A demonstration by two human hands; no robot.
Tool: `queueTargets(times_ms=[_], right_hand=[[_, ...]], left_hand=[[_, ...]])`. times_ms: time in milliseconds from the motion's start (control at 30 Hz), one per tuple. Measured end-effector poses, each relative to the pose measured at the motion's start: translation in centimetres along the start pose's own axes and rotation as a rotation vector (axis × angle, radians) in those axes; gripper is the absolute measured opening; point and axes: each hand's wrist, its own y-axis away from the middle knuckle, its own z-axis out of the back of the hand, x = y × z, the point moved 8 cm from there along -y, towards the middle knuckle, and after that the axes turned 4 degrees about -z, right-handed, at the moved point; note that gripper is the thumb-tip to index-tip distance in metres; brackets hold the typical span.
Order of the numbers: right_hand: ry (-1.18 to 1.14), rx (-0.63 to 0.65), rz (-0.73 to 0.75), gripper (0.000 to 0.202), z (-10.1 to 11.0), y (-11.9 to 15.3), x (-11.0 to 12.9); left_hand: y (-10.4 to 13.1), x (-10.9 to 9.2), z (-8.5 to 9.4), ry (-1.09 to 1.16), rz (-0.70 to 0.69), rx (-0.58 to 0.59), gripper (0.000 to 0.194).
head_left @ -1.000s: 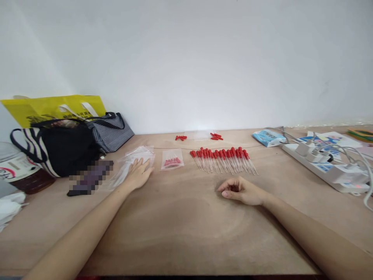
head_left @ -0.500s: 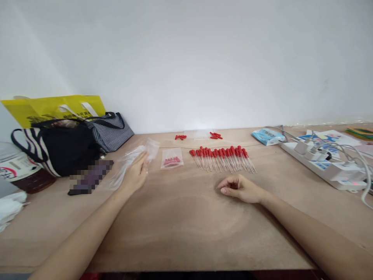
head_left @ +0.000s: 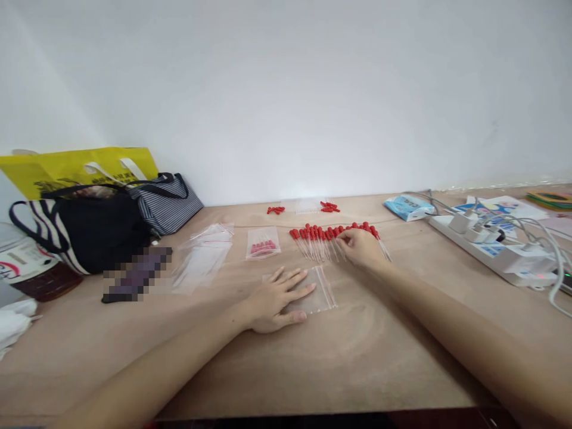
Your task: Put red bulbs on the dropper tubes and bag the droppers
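My left hand [head_left: 279, 301] lies flat with fingers spread on a clear zip bag [head_left: 320, 292], pressing it to the table. The bag's red-striped end points right. My right hand [head_left: 360, 247] is at the row of glass droppers with red rubber bulbs [head_left: 313, 238], thumb and fingertips pinched at one of them; the hand covers part of the row. Left of the row lies a filled zip bag [head_left: 262, 243] with several red-topped droppers inside. A stack of clear zip bags [head_left: 203, 259] lies farther left.
Small red bulbs [head_left: 276, 210] and more red bulbs [head_left: 329, 207] lie near the wall. On the right are a blue packet [head_left: 409, 207] and a white power strip [head_left: 491, 250] with cables. Left stand a black bag [head_left: 100, 229], a striped bag [head_left: 170, 202] and a bottle [head_left: 44, 280]; a blurred-out dark object [head_left: 138, 275] lies nearby.
My left hand has moved right from the bag stack, and a zip bag now lies under it in front of me. My right hand has gone forward to the droppers.
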Motion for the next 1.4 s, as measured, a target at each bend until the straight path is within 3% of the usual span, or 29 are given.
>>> queueTargets(times_ms=[133, 300, 467, 667, 800, 900, 967, 1133, 1400], right_hand=[[0.195, -0.045, -0.104, 0.031, -1.3, -3.4, 1.2], [0.195, 0.046, -0.180, 0.034, -3.8, -5.6, 1.7], [0.127, 0.049, -0.239, 0.029, -4.6, -6.2, 1.2], [-0.092, 0.023, -0.308, 0.023, -3.1, -6.2, 0.3], [-0.354, 0.005, -0.288, 0.025, -1.1, -4.7, -1.1], [-0.829, -0.168, -0.303, 0.025, 0.6, -1.9, -3.1], [-1.020, -0.193, -0.296, 0.031, 0.6, 0.3, -4.0], [-1.153, -0.166, -0.377, 0.040, -1.0, 3.7, -5.0], [-1.223, -0.155, -0.435, 0.037, -1.9, 4.2, -4.4]], left_hand=[[-0.5, -0.1, -0.3, 0.004, 0.004, -0.040, 0.050], [0.6, 0.6, 1.3, 0.034, 0.062, -0.230, 0.036], [1.1, 1.2, 0.5, 0.099, 0.089, -0.137, 0.042], [0.7, 1.7, -0.2, 0.106, 0.131, -0.094, 0.044], [0.7, 1.8, -0.1, 0.112, 0.141, -0.098, 0.045], [0.8, 1.7, 0.0, 0.110, 0.148, -0.096, 0.045], [0.8, 1.7, 0.1, 0.107, 0.161, -0.090, 0.045], [0.7, 1.6, 0.2, 0.111, 0.175, -0.090, 0.044], [0.7, 1.6, 0.3, 0.130, 0.156, -0.123, 0.043]])
